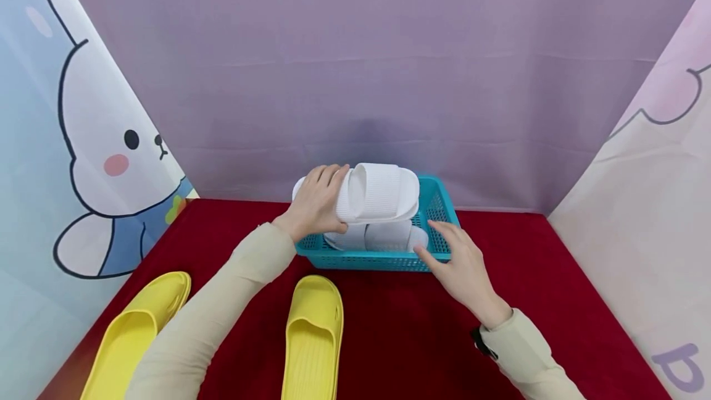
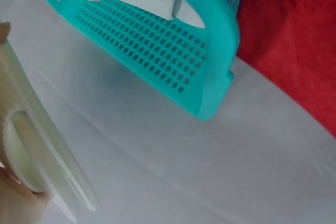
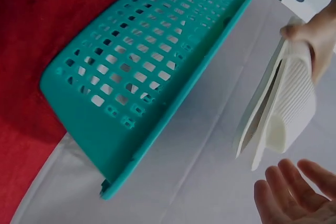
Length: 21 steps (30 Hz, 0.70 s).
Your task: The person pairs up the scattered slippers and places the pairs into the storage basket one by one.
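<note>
My left hand (image 1: 318, 201) grips a pair of white slippers (image 1: 380, 193), pressed together, above a teal basket (image 1: 366, 260). In the right wrist view the held slippers (image 3: 294, 106) hang beside the basket (image 3: 86, 129), the left hand (image 3: 317, 35) at their far end. More white slippers (image 1: 389, 236) lie inside the basket. My right hand (image 1: 463, 267) is over the basket's right front corner, fingers spread and holding nothing; in the right wrist view this hand (image 3: 294, 198) has its fingers extended near the slippers.
Two yellow slippers stand apart on the red cloth (image 1: 416, 338), one at the far left (image 1: 124, 338) and one (image 1: 313, 338) in front of the basket. A plain purple-grey curtain (image 1: 366, 66) hangs behind, with printed cloths (image 1: 111, 141) at the sides.
</note>
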Tool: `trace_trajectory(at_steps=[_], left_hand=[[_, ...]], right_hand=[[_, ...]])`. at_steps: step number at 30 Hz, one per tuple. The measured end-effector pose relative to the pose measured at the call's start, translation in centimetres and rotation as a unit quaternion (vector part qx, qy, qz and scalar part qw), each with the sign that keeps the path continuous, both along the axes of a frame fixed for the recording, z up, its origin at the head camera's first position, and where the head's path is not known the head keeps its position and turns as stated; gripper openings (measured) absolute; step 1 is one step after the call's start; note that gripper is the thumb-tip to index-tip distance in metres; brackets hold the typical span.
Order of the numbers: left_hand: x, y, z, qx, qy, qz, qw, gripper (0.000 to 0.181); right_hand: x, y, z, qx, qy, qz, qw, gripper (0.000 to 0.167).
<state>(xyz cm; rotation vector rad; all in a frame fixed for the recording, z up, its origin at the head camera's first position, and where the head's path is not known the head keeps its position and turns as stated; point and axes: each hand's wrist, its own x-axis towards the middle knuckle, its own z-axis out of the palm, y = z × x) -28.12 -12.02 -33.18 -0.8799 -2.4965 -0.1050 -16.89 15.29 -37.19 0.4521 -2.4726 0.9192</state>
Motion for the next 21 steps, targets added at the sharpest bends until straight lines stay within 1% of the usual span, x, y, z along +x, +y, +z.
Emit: trace_trajectory(at_steps=[3,5,8,11,14,18,21], left_hand=[[-1.3,0.5,0.1,0.0,-0.074,0.005,0.9973,0.109],[-2.1,0.9,0.0,0.001,-0.125,0.011,0.992,0.109],[-3.7,1.6,-0.4,-0.005,-0.177,0.01,0.9842,0.109],[-5.3,2.2,-1.0,0.002,-0.204,-0.003,0.979,0.108],[-6.5,2.4,-1.8,0.014,-0.222,-0.003,0.975,0.107],[-7.4,2.4,-2.6,0.027,-0.238,0.005,0.971,0.105],[-7.6,2.3,-2.8,0.034,-0.239,0.006,0.9704,0.105]], right_hand=[[0.7,0.3,-0.5,0.009,-0.003,0.005,0.9999,0.053],[1.1,0.3,-0.8,0.02,-0.015,0.007,0.9997,0.053],[1.6,0.3,-1.1,0.035,-0.035,0.007,0.9987,0.054],[2.0,0.3,-1.5,0.047,-0.048,0.008,0.9977,0.052],[2.2,0.4,-2.0,0.054,-0.053,0.011,0.9971,0.051],[2.4,0.6,-2.7,0.065,-0.052,0.013,0.9965,0.051],[2.5,0.7,-3.1,0.071,-0.048,0.012,0.9963,0.05]])
